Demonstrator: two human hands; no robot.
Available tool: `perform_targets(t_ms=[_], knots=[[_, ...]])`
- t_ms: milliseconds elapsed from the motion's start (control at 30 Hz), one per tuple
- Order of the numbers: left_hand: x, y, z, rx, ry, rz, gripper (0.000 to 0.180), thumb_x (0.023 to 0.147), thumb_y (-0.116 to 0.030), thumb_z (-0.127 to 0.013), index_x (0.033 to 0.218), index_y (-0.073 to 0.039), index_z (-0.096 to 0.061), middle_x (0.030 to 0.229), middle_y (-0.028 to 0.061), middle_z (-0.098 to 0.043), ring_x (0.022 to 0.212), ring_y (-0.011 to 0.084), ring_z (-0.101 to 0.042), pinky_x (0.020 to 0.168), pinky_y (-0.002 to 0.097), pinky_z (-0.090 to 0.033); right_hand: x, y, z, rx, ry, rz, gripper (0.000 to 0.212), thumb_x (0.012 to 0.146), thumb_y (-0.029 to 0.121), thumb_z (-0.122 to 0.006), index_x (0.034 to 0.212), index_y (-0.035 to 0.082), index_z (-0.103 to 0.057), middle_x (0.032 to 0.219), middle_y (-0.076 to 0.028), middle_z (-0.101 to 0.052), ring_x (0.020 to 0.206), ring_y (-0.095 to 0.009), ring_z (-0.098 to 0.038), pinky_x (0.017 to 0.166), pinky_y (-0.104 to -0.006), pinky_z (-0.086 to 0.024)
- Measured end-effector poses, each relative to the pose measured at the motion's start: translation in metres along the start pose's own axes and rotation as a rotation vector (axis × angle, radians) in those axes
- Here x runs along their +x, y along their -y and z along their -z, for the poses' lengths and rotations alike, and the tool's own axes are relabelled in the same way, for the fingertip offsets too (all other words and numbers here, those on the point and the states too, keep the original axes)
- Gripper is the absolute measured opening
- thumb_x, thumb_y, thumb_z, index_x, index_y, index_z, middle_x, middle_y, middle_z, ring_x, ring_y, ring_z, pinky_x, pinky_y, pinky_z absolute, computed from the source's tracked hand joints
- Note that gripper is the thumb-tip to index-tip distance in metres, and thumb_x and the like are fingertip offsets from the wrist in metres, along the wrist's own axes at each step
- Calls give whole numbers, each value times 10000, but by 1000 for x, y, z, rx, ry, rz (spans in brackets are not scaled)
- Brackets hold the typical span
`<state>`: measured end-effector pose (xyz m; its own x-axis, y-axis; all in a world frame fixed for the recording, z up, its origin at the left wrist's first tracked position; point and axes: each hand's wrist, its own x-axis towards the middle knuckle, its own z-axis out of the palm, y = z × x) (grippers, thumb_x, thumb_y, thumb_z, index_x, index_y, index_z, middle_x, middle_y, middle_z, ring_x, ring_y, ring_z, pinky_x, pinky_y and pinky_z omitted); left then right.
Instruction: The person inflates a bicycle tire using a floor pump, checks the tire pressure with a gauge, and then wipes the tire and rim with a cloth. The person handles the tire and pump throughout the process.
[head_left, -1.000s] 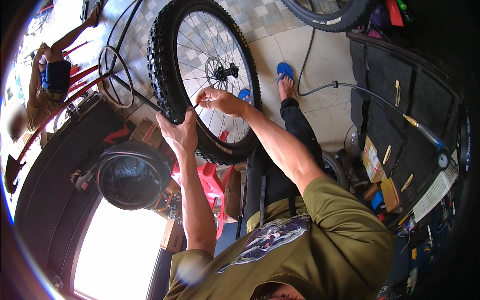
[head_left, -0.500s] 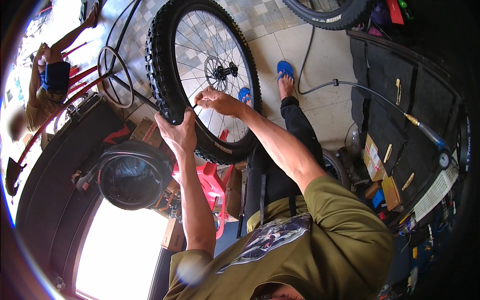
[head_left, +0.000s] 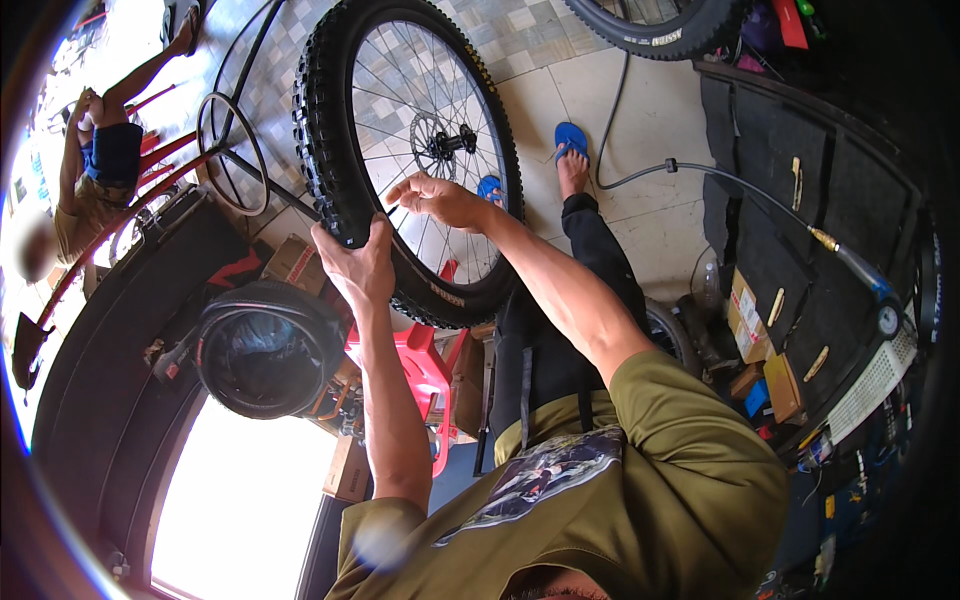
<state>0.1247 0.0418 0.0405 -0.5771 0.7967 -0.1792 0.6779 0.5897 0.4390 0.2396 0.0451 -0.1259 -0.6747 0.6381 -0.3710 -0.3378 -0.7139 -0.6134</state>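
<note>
A bicycle wheel (head_left: 305, 120) with a knobby black tyre stands upright before me, tilted a little. Its spokes, hub (head_left: 455, 143) and brake disc (head_left: 424, 138) show. My left hand (head_left: 358, 265) is closed round the near left part of the tyre and rim, thumb up along the rim's inner side. Just right of that thumb, my right hand (head_left: 440, 203) hovers by the inner rim among the spokes, its fingers bent and slightly apart. Nothing shows between them. The valve area by the fingertips is too small to make out.
A red plastic stool (head_left: 425, 365) and a tyre stack (head_left: 265, 350) stand near my left arm. An air hose with a gauge inflator (head_left: 885, 300) hangs over the dark bench (head_left: 850, 170) on the right. Another tyre (head_left: 660, 40) lies far right. A person (head_left: 95, 170) sits far left.
My right fingers were pinched on a small dark stem at the rim; now they have loosened and spread slightly. The left hand and the wheel have barely shifted.
</note>
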Motion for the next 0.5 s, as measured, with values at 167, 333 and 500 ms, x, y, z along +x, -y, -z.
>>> perform_targets(t_ms=[167,333,500], knots=[[-1,-7,1,-8,22,48,492,792,-309,-793,1069,42,-588,907,175,-643,777,284,-614,761,419,-523,2,-6,3,-78,-5,13,253,1031,297,-669,1173,96,-730,1254,-98,-570,1257,-226,-555,1089,-371,-455],[-2,-7,1,-23,16,45,478,786,-303,-791,1051,41,-591,889,165,-640,768,266,-606,756,416,-523,1,-6,-1,-133,-7,7,301,1047,325,-649,1206,75,-702,1228,-60,-546,1256,-183,-519,1107,-346,-406],[-3,-4,0,-28,13,28,495,775,-297,-797,1060,38,-573,878,168,-633,763,276,-604,755,419,-525,4,-9,-2,-114,-5,14,355,1046,390,-627,1184,75,-713,1205,-79,-537,1223,-196,-516,1091,-348,-409]])
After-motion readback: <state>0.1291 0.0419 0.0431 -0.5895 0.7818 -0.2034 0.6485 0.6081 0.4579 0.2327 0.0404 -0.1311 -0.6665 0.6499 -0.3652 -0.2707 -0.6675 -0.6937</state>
